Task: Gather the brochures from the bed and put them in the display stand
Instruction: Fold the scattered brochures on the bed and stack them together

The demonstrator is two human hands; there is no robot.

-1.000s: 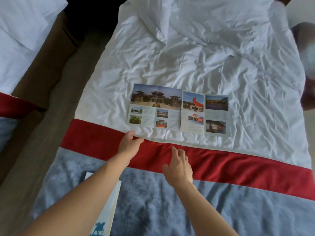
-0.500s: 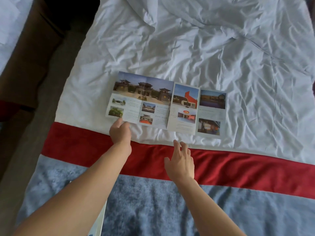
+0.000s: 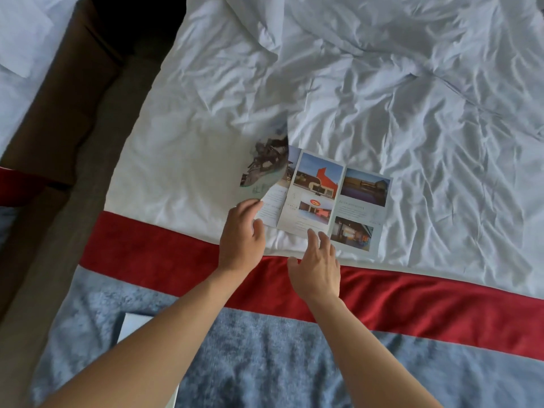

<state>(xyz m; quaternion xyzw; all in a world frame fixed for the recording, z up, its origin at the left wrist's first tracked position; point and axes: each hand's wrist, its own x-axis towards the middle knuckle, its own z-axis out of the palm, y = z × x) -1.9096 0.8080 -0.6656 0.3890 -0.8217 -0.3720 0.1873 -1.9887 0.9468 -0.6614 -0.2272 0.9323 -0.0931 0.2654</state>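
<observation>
both hands at brochure (image 3: 329, 198): left grip (image 3: 243, 235) pinches blurred flap, right grip (image 3: 316, 265) seemingly open.

The raised left flap of the brochure (image 3: 266, 160) is smeared by motion, so you cannot read its pictures, and your left hand (image 3: 243, 234) hides its lower corner. A second brochure (image 3: 132, 322) at lower left lies mostly under your left forearm, which the frame's bottom edge cuts off. The small print on the open panels is too fine to read.
</observation>
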